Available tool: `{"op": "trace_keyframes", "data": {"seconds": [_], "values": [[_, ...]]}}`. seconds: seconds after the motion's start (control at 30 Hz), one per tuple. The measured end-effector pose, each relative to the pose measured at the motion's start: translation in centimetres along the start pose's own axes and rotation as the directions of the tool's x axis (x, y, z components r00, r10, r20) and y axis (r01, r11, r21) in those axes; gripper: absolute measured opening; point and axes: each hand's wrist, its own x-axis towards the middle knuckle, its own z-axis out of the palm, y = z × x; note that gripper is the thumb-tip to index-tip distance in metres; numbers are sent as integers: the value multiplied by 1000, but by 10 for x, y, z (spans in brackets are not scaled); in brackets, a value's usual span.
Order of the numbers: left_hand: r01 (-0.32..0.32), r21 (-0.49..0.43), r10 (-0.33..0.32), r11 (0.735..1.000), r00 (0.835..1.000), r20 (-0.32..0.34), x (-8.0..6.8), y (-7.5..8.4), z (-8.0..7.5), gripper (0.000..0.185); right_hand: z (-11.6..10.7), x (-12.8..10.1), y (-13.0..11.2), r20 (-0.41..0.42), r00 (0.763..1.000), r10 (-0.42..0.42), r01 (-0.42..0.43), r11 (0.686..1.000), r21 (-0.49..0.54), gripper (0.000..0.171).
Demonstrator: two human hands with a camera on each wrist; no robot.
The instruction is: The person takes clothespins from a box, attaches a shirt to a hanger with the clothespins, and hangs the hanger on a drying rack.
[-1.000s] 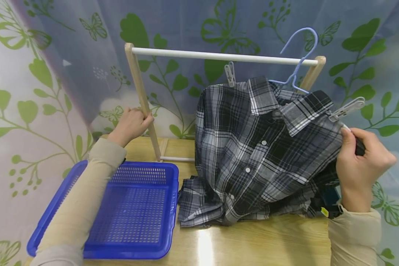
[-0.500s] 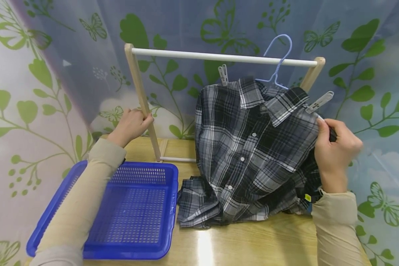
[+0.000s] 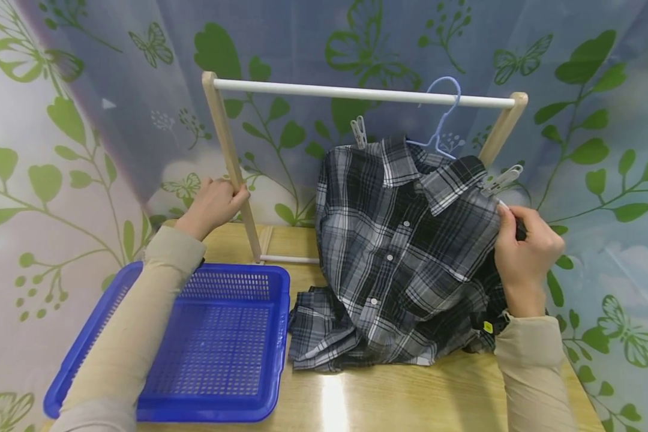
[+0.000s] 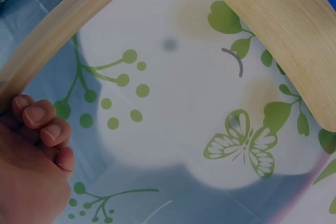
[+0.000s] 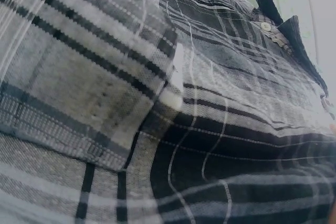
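Note:
A black, grey and white plaid shirt hangs on a light blue hanger, its lower part bunched on the wooden table. The hanger's hook reaches the white rail of a wooden rack; I cannot tell whether it rests on the rail. My right hand grips the shirt's right shoulder at the hanger's end. A clothespin sits just above that hand, and another clothespin at the left shoulder. My left hand grips the rack's left upright; its fingers curl round the upright. Plaid cloth fills the right wrist view.
A blue perforated plastic tray lies on the table at front left, under my left forearm. A curtain printed with green leaves and butterflies hangs close behind the rack. The rack's right upright stands just behind the shirt.
My right hand has carried the shirt and hanger leftward and lower, and the hook went from right of and above the rail to the rail itself. The left hand stayed on the upright.

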Motion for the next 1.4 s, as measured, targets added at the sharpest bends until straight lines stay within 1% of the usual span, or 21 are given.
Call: {"op": "trace_keyframes", "data": {"seconds": [0.27,0.47,0.67,0.83,0.97,1.1,1.27,1.4], "values": [[11,-36,-11,999,1000,12,3,2,2,60,-4,-11,7,42,999,-31,31,999,-16,19],[15,-45,-14,999,1000,18,4,1,3,60,-6,-11,6,90,994,-59,58,998,11,16],[40,-72,-38,997,999,26,0,1,2,60,-9,-12,6,127,991,-50,44,998,48,19],[42,-70,-40,997,999,25,-1,4,3,59,-15,-14,7,89,995,-38,34,998,52,20],[44,-68,-42,997,999,20,0,5,2,59,-19,-13,8,62,998,-31,27,998,65,16],[49,-67,-47,997,999,28,-2,4,0,59,-20,-12,6,53,998,-19,15,996,86,14],[56,-70,-54,996,998,34,-6,4,-5,58,-25,-4,-7,31,999,41,-45,989,142,17],[46,-23,-46,999,999,8,-9,6,-7,57,-31,4,-22,-26,996,84,-80,986,147,18]]}}
